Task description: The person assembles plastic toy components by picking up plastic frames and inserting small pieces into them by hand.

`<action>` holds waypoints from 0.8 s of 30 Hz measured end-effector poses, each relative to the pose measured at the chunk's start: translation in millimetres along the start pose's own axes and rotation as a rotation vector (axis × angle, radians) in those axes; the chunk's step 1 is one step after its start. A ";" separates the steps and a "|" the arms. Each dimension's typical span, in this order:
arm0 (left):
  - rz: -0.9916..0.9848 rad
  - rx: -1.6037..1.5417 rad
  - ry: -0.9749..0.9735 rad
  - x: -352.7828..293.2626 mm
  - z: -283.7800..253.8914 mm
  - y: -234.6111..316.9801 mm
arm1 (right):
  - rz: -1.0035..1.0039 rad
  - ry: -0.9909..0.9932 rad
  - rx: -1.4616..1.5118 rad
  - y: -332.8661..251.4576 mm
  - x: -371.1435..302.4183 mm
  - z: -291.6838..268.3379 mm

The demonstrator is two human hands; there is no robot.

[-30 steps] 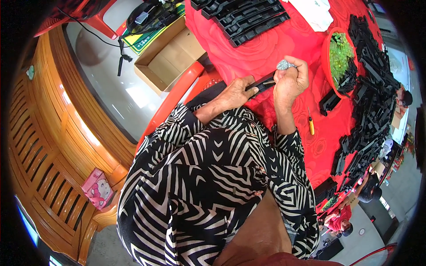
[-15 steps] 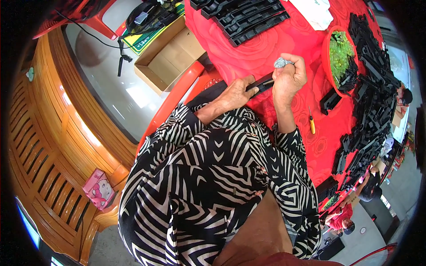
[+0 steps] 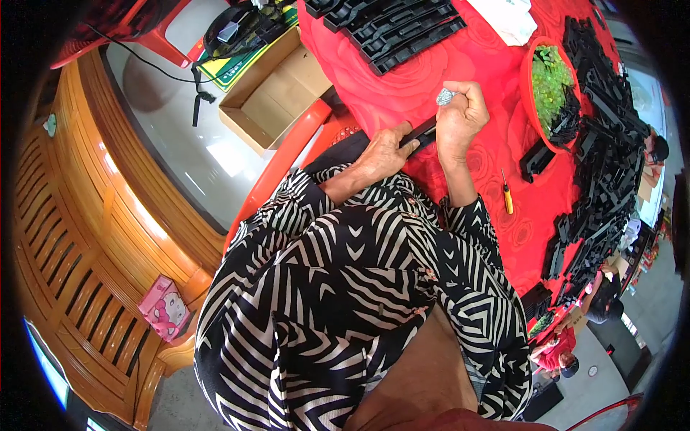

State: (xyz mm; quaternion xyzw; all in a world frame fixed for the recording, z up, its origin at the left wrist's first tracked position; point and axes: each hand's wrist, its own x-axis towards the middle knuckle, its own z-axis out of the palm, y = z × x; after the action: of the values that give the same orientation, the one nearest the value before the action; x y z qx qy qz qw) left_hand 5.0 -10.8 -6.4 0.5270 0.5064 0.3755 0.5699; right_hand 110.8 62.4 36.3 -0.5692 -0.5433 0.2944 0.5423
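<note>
My left hand [image 3: 384, 153] is closed on one end of a long, narrow black plastic part [image 3: 424, 135], thumb on top, just above my lap. Wrapped in a fist, my right hand [image 3: 460, 123] grips a hand tool [image 3: 445, 96] whose rounded, silver-wrapped handle end shows past the thumb. That fist sits over the far end of the black part, and the tool's tip is hidden behind it. A small screwdriver [image 3: 508, 200] with a yellow handle lies on the red tablecloth [image 3: 496, 241], right of my right forearm.
Finished-looking rows of black plastic parts [image 3: 402, 36] lie at the far side. An orange-red bowl [image 3: 530, 93] holds small green pieces and black ones. A large heap of black parts [image 3: 600, 172] covers the right side. An open cardboard box [image 3: 269, 93] stands left, beside a red chair [image 3: 277, 169].
My right hand has shifted slightly left along the black part. The tool's thin metal shaft, visible before, is now hidden. My left hand keeps its hold.
</note>
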 end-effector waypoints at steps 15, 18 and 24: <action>-0.026 -0.585 0.101 4.8 1.2 46.9 | -0.058 0.087 0.345 -59.1 -11.2 -81.3; 0.071 -0.643 0.137 15.1 14.4 49.2 | 0.123 -0.067 0.115 -29.1 -46.5 -79.4; 0.123 -0.779 0.155 21.9 27.4 77.4 | 0.019 -0.215 0.061 -21.3 -83.4 -59.4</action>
State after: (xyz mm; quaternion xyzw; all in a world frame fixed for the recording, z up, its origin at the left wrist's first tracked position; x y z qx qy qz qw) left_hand 44.3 16.8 63.6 0.2710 0.3350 0.6114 0.6637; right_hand 139.6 -37.3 49.2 -0.5226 -0.5839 0.3752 0.4952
